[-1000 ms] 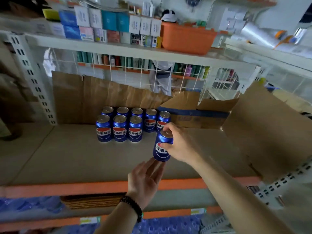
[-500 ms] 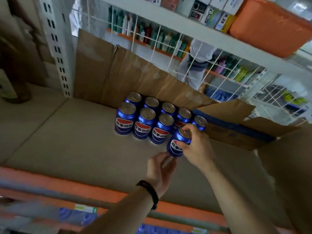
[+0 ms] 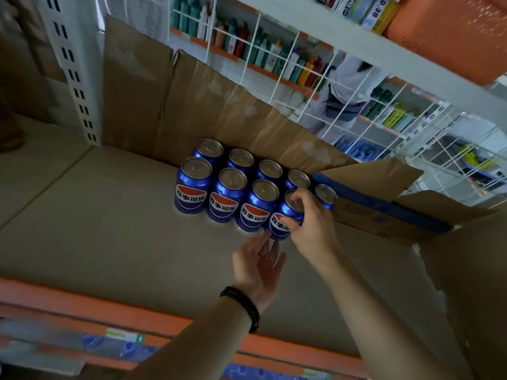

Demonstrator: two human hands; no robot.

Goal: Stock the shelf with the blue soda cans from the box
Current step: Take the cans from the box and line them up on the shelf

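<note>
blue can [image 3: 285, 215] was gripped by the right hand [image 3: 310, 226] on the shelf [image 3: 109, 229]; left hand [image 3: 260, 267] lay slack, steadying; best seated flush, label forward.

A: Upper shelf, right end: orange basket [image 3: 450, 31], small boxed goods [image 3: 370, 9] beside it on its left.

B: Behind the white wire grid [image 3: 310, 86]: rows of bottles [image 3: 247, 48] on a far orange-edged rack. A person in light clothing [image 3: 345, 89] stands there.

A: Perforated white upright [image 3: 74, 75] at left.
</note>
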